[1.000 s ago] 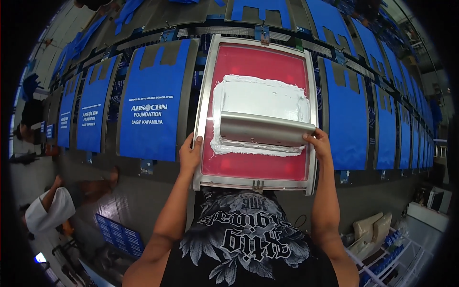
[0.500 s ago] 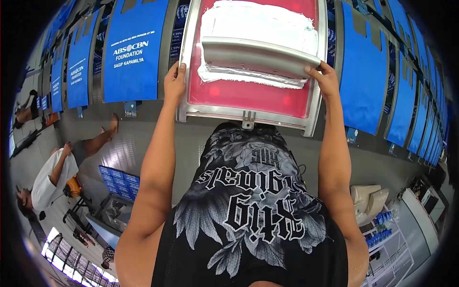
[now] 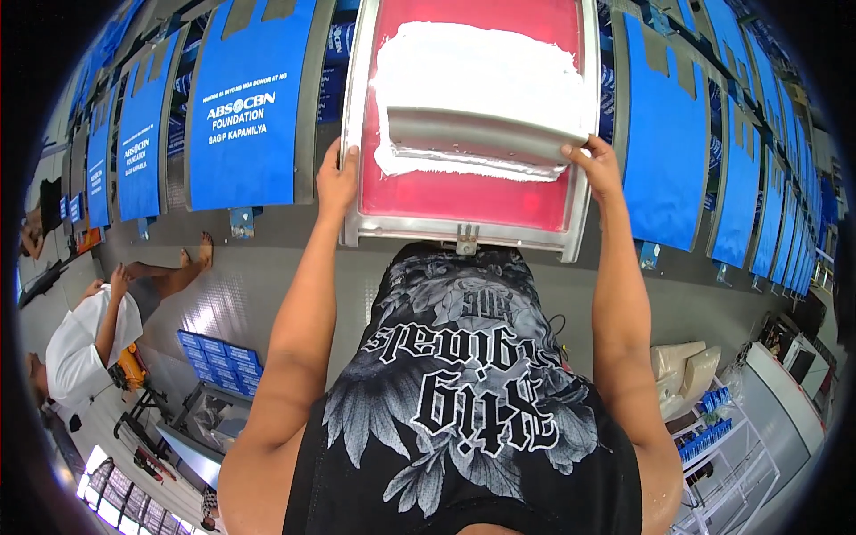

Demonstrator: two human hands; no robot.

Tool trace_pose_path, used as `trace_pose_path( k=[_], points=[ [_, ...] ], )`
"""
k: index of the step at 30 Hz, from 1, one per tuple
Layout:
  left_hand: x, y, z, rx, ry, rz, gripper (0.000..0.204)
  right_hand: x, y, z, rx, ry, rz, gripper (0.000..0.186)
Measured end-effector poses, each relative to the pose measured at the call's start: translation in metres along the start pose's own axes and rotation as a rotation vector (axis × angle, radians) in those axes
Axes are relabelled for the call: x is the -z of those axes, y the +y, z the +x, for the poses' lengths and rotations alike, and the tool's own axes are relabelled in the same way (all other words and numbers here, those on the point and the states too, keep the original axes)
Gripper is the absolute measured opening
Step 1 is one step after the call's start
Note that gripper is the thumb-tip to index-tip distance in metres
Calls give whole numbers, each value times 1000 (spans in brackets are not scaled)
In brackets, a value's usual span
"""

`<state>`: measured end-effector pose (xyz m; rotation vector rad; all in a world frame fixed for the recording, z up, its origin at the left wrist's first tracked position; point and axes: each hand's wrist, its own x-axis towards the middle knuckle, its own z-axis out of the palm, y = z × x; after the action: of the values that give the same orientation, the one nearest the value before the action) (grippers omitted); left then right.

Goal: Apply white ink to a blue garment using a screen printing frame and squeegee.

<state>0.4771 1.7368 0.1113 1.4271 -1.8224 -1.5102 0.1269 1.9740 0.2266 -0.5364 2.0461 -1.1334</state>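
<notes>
A screen-printing frame [image 3: 571, 234] with metal rails and a pink-red mesh lies in front of my body. White ink [image 3: 473, 71] covers much of its mesh in a thick patch. Across the near part of the ink rests a wide metal squeegee [image 3: 477, 132]. My left hand [image 3: 337, 183] is closed on the left rail, thumb on top. At the right rail my right hand [image 3: 599, 169] is closed too, its thumb reaching inward beside the squeegee's right end. What lies under the frame is hidden.
Blue printed panels [image 3: 245, 107] lie in a row on the left, and more blue panels [image 3: 664, 134] run along the right. Behind me at left are stacked blue items [image 3: 218, 357] and a person in a white shirt [image 3: 94, 343]. A white rack [image 3: 727, 459] stands at lower right.
The frame has shifted slightly toward my body and looks a little smaller, both hands moving with it. The squeegee appears lower in view. The person at left has leaned or shifted a little.
</notes>
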Motion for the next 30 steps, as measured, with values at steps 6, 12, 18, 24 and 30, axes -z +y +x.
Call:
trace_pose_path(
  k=[6,12,18,24,30],
  points=[
    [24,73,-13,-534,21,366,60,-9,-51,-43,257,-136,-861,36],
    [3,154,5,-586,-740,904,40,-30,-67,-55,259,-150,-1037,35],
    [-41,152,99,-847,-130,633,33,-18,-79,64,604,82,-1077,30],
    [-49,112,63,-701,-249,705,38,-44,-48,37,495,19,-1247,26],
    [-4,88,-41,-635,-334,573,44,-30,-37,-74,438,-128,-981,44]
  ],
)
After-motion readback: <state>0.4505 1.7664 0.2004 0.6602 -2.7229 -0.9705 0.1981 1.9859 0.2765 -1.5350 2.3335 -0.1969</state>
